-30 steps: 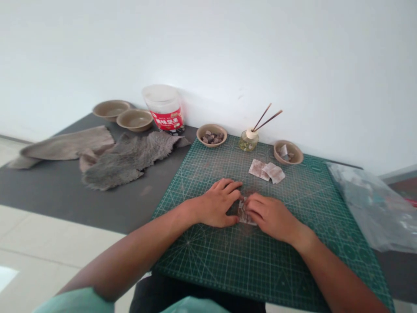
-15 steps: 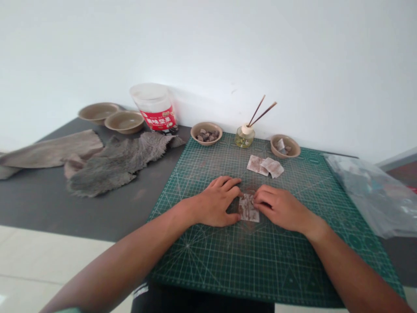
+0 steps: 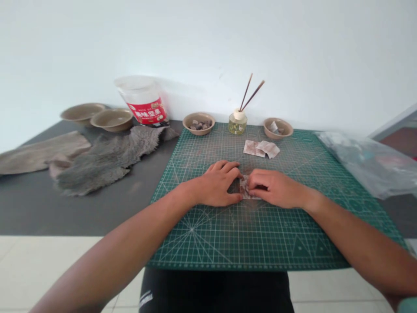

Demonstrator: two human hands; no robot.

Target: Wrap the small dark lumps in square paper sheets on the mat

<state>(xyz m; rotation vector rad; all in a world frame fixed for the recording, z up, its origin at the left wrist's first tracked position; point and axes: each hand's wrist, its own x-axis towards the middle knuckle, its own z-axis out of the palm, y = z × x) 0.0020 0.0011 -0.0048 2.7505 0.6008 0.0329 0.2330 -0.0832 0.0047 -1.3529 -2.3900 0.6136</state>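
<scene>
A small whitish sheet [image 3: 245, 194] with brown smears lies on the green cutting mat [image 3: 211, 239]; I cannot tell whether it is paper or cloth. At its left edge, my left hand [image 3: 223, 183] lies with fingers spread, thumb and forefinger touching the near and far corners. My right hand [image 3: 275, 188] is closed over the sheet's right part, fingertips pressed down on it. Whatever those fingers pinch, if anything, is hidden. Beyond the hands lie two similar smeared sheets [image 3: 254, 148], partly overlapping.
Along the wall stand a bowl of brown stones [image 3: 199, 124], a reed diffuser [image 3: 237, 121] and a bowl holding light pieces [image 3: 278, 128]. To the left are a clear tub with a red label [image 3: 146, 111], two tan bowls [image 3: 112, 119] and grey rags [image 3: 97, 161]. A plastic bag [image 3: 374, 161] lies right.
The view has shifted, so everything sits higher in the picture. My right hand now covers more of the sheet, further left over it. My left hand keeps its place at the edge.
</scene>
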